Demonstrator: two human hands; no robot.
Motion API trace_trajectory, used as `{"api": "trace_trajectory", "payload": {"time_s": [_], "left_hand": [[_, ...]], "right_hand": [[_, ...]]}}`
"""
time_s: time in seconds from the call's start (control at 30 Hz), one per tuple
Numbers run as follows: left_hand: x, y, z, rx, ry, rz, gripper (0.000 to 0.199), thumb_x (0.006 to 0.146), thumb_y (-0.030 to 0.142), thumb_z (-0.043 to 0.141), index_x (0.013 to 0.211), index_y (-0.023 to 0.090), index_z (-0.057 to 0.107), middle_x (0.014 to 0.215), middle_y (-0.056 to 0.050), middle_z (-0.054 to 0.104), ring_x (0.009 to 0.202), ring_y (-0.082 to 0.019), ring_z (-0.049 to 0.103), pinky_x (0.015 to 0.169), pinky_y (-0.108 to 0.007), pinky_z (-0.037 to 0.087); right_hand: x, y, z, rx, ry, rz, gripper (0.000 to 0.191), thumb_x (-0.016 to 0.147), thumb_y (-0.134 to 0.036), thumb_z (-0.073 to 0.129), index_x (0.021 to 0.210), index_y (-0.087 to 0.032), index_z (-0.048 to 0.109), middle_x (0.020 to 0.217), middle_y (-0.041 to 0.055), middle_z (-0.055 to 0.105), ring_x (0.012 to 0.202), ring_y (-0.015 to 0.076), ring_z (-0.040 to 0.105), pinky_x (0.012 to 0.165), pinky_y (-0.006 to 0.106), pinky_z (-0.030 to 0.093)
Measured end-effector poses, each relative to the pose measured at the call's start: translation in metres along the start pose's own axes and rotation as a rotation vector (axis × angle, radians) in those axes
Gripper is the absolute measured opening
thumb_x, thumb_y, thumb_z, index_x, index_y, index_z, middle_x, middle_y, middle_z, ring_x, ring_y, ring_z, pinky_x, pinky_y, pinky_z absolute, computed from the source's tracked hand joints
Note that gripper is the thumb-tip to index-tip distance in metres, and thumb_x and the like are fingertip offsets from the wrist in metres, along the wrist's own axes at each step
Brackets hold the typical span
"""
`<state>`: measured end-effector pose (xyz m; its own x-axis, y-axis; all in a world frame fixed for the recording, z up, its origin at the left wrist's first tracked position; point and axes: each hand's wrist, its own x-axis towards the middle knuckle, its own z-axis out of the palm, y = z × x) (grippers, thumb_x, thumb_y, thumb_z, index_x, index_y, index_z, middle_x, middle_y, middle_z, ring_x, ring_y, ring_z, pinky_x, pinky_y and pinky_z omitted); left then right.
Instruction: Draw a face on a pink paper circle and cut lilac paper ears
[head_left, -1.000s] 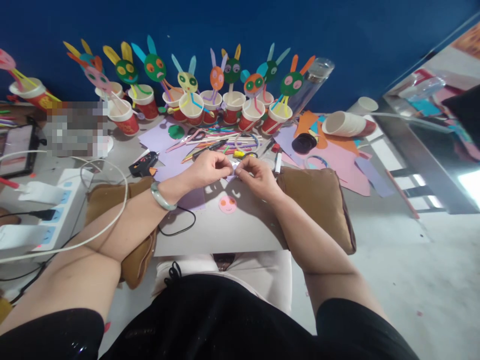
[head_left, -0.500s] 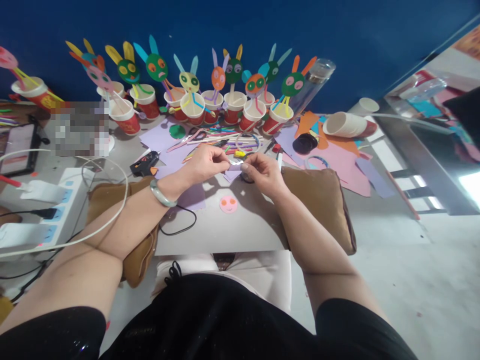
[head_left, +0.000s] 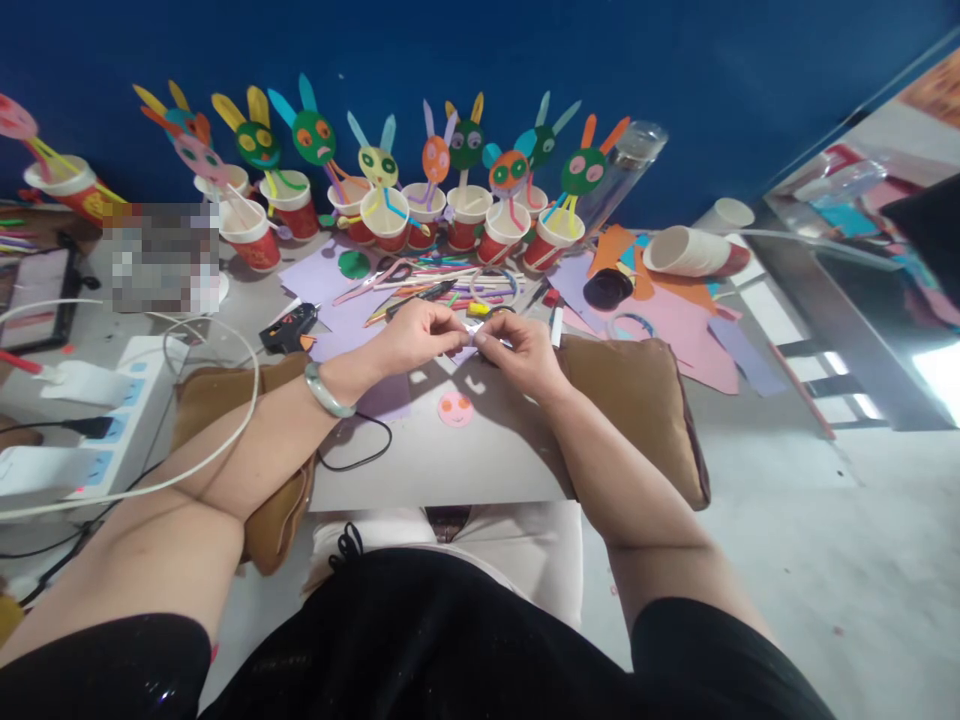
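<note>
Your left hand (head_left: pixel 420 338) and right hand (head_left: pixel 521 355) pinch a small lilac paper piece (head_left: pixel 472 333) — above the counter (head_left: pixel 450 470), farther from its near edge than the pink paper face (head_left: pixel 455 409). It's likely light, thin and easily creased, so hold it lightly by its ends.

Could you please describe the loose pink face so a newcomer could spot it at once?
On the grey tabletop, look between the brown cushions. Nearer the wearer than the left hand and right hand lies a pink disc with orange eyes. Unlike the faces above the cups, it lies flat and earless.
</note>
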<state>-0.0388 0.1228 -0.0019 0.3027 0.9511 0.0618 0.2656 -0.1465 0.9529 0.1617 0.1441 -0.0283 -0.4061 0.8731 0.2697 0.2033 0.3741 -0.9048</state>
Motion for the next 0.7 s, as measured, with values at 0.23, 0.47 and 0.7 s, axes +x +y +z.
{"api": "trace_trajectory", "payload": {"time_s": [0.23, 0.47, 0.7], "left_hand": [[0.001, 0.002, -0.003, 0.136, 0.003, -0.023, 0.015, 0.078, 0.022, 0.068, 0.065, 0.015, 0.072, 0.06, 0.0, 0.068, 0.057, -0.01, 0.056, 0.058, -0.024, 0.041], [0.003, -0.001, -0.017, 0.382, -0.024, -0.186, 0.014, 0.077, 0.021, 0.064, 0.065, 0.016, 0.072, 0.058, 0.0, 0.064, 0.057, -0.012, 0.054, 0.058, -0.027, 0.037], [-0.001, 0.004, -0.019, 0.783, -0.207, -0.236, 0.015, 0.075, 0.017, 0.064, 0.061, 0.019, 0.07, 0.058, -0.002, 0.064, 0.059, -0.017, 0.057, 0.062, -0.031, 0.039]], "right_hand": [[0.002, 0.0, 0.0, -0.085, -0.027, -0.005, 0.015, 0.08, -0.029, 0.067, 0.07, -0.02, 0.064, 0.067, 0.0, 0.066, 0.063, 0.0133, 0.053, 0.063, 0.029, 0.045], [0.01, 0.02, -0.013, -0.369, 0.055, -0.069, 0.01, 0.079, -0.023, 0.064, 0.071, -0.019, 0.067, 0.068, 0.002, 0.07, 0.062, 0.0154, 0.056, 0.068, 0.033, 0.044], [0.007, 0.031, -0.008, -0.757, -0.193, -0.332, 0.018, 0.087, -0.025, 0.066, 0.099, -0.023, 0.079, 0.11, 0.0089, 0.081, 0.108, 0.0306, 0.065, 0.101, 0.05, 0.037]]}}
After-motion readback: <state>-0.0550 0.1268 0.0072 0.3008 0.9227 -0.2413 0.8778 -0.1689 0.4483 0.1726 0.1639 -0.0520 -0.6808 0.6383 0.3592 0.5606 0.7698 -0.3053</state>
